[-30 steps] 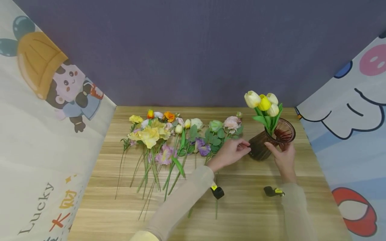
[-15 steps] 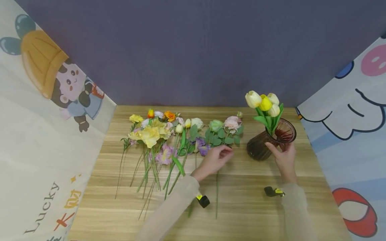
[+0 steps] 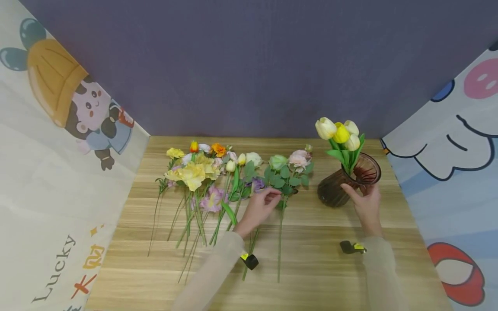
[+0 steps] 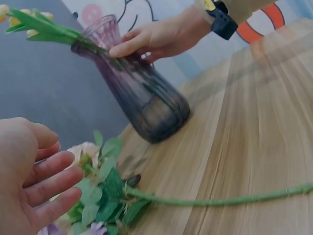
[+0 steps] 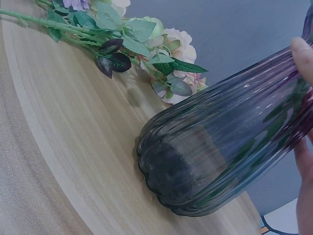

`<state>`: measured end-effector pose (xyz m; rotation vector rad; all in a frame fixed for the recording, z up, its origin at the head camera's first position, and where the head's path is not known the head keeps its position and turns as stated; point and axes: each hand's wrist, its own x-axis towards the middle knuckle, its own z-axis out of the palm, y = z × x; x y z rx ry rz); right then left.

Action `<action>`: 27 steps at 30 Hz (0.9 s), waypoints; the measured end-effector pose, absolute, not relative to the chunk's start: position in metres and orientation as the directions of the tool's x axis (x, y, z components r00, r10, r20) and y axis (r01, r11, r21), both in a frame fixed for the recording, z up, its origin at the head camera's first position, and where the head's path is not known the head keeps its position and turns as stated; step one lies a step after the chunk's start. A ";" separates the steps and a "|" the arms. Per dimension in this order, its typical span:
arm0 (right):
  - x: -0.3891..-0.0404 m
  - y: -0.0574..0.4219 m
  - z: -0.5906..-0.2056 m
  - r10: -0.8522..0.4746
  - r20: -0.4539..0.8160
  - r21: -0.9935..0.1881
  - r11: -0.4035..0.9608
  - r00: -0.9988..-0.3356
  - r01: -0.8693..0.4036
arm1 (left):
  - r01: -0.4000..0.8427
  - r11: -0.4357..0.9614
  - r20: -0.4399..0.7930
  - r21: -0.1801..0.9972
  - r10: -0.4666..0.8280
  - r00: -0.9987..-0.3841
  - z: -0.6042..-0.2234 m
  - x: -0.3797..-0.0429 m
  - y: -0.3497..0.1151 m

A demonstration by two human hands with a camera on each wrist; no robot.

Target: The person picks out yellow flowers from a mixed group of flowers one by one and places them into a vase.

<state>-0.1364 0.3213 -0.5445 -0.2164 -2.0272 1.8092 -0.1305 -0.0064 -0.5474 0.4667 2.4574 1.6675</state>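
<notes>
- Ribbed glass vase [image 3: 335,190], right side of wooden table [image 3: 311,268]: tilted, long axis slanting, mouth up and to the person's right, base low and leftward.
- Tulips [image 3: 341,133], white and yellow, stand in its mouth, blooms toward the back wall.
- Right hand [image 3: 366,205] grips the neck, thumb on the near side, fingers round beneath.
- Left hand [image 3: 260,208]: fingers part-bent, loose, holding nothing, beside a purple flower [image 3: 257,184].
- Pink rose [image 3: 299,160] lies left of vase, its bloom toward the wall.
</notes>
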 end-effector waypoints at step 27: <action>-0.137 0.323 -0.546 0.386 0.182 -0.983 0.099 -0.904 -0.156 | 0.058 0.383 0.046 0.922 0.040 -0.998 -0.568 -0.141 -0.076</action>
